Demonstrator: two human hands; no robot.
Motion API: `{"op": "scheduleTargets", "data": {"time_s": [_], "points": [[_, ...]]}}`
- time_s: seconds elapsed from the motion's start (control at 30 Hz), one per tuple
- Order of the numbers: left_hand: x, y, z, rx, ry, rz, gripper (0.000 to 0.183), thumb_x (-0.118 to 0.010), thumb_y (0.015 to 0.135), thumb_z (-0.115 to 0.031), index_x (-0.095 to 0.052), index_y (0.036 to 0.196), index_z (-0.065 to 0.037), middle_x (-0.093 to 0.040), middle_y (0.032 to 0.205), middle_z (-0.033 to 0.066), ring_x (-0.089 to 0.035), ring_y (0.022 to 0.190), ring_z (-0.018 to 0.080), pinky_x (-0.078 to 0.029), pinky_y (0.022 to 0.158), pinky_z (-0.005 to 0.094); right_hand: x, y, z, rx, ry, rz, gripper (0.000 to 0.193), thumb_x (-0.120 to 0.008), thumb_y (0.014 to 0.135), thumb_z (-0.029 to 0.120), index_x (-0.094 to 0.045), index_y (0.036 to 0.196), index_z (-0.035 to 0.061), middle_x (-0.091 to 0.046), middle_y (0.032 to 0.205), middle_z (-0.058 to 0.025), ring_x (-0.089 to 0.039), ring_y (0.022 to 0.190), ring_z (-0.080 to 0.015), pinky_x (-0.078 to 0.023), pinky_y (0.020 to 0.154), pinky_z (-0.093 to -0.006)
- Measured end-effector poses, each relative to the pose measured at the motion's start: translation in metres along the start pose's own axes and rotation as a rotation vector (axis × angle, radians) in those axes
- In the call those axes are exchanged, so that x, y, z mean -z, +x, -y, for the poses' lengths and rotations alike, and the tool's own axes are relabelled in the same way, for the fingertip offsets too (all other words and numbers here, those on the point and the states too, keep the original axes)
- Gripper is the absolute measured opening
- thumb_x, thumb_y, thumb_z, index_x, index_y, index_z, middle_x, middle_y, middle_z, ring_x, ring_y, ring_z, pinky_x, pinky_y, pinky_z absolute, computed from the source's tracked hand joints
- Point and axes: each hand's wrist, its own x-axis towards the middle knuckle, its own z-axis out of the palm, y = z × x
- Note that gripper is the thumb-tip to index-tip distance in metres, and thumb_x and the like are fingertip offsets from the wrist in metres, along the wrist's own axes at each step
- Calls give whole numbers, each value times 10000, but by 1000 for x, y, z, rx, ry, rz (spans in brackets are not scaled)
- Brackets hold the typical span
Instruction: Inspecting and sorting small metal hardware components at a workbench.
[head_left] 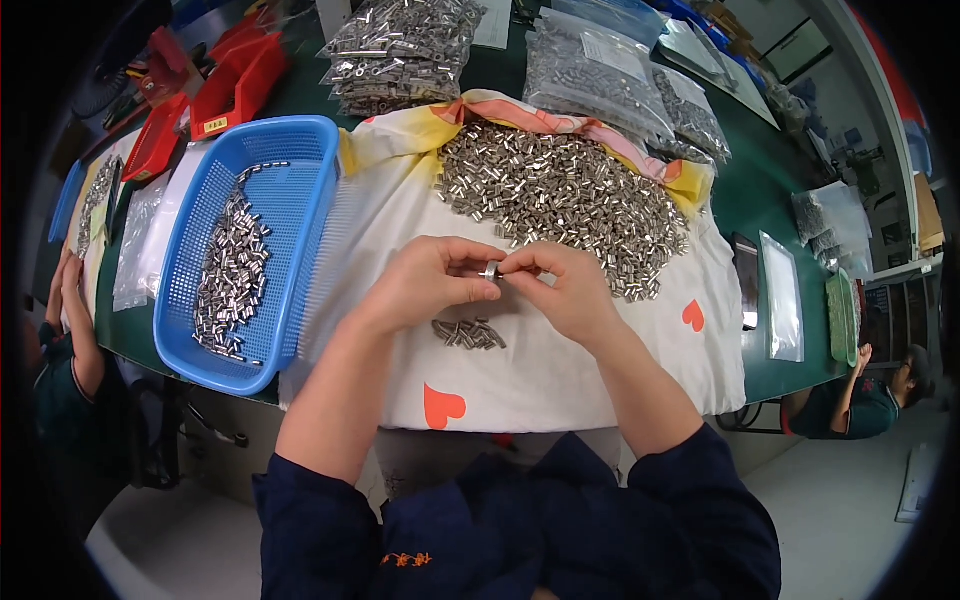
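From the head view, I look down on a green table (755,205) spread with a heart-printed white cloth (570,385), co-workers (850,408) at both sides of the room. A small, shiny, silvery metal piece (490,270) is above the cloth, pinched by the left hand (425,285); the right hand (572,292) closes its fingertips beside it, on what I cannot tell.

Nothing legible (shirt lettering (407,560) blurred)
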Motion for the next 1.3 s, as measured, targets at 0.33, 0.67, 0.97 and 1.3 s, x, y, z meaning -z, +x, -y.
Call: {"op": "scheduleTargets", "data": {"time_s": [0.33,0.67,0.97,1.3], "points": [[3,-10,-14,52,135,140,352,-689,698,30,-594,1037,18,-630,910,35,-581,807,79,-475,719,211,8,16,-40,142,-514,-212,105,-610,736,107,-639,830,71,-592,798,-56,-546,789,-238,-421,729,-356],[4,-6,-5,-14,103,71,341,-699,719,-44,-602,1045,-12,-613,856,2,-557,745,50,-461,671,187,3,15,-29,219,-725,-186,54,-622,724,123,-632,775,105,-562,798,-38,-514,820,-233,-379,744,-361],[1,0,-3,-56,-25,-44,363,-671,738,-16,-573,1086,1,-599,808,0,-542,706,38,-443,618,172,-3,4,-8,17,146,-61,81,-617,739,34,-629,819,27,-615,820,-50,-576,740,-147,-457,671,-261],[-3,0,-4,-56,149,-108,370,-698,716,-38,-600,1071,-8,-607,785,-8,-526,687,29,-440,607,177,-9,2,-5,241,-245,-163,90,-640,704,72,-624,785,34,-617,762,-64,-587,708,-203,-464,656,-298]]}}
